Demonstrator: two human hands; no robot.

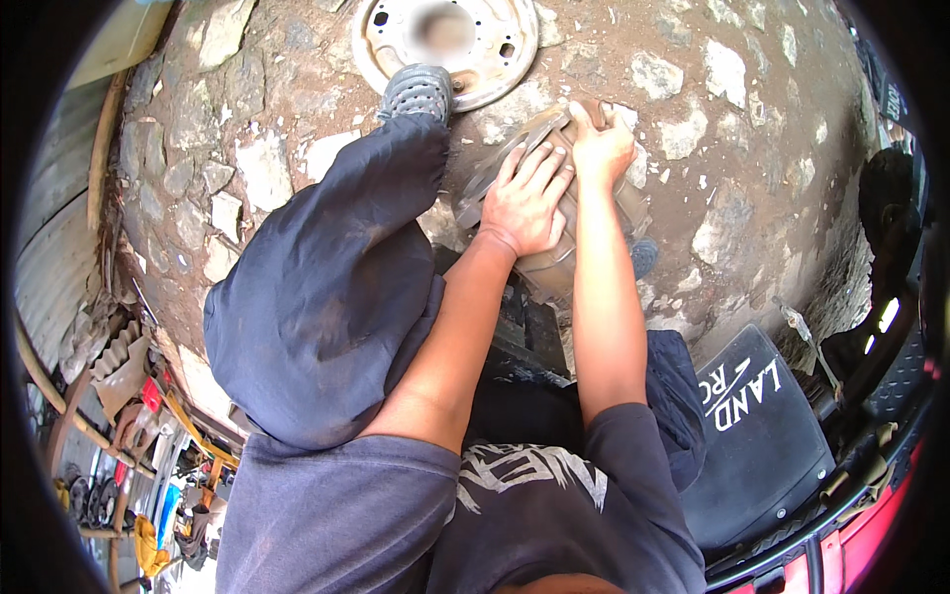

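Between my legs stands a dusty brown, rounded metal part (547, 269) with a ridged rim, tilted on the ground. My left hand (527, 198) lies on its upper face, fingers stretched out and slightly apart. On the part's far right edge, my right hand (604, 148) is closed, with the thumb pointing forward. A small brown piece (592, 109) shows at its fingertips; whether it belongs to the metal part I cannot tell. The underside of the part is hidden.
A pale steel wheel (370, 45) lies flat ahead, my left clog (417, 91) against its near edge. Stones stud the dirt ground (683, 198). A black mud flap (757, 445) and a red vehicle are at right. Corrugated sheets (59, 238) and clutter stand left.
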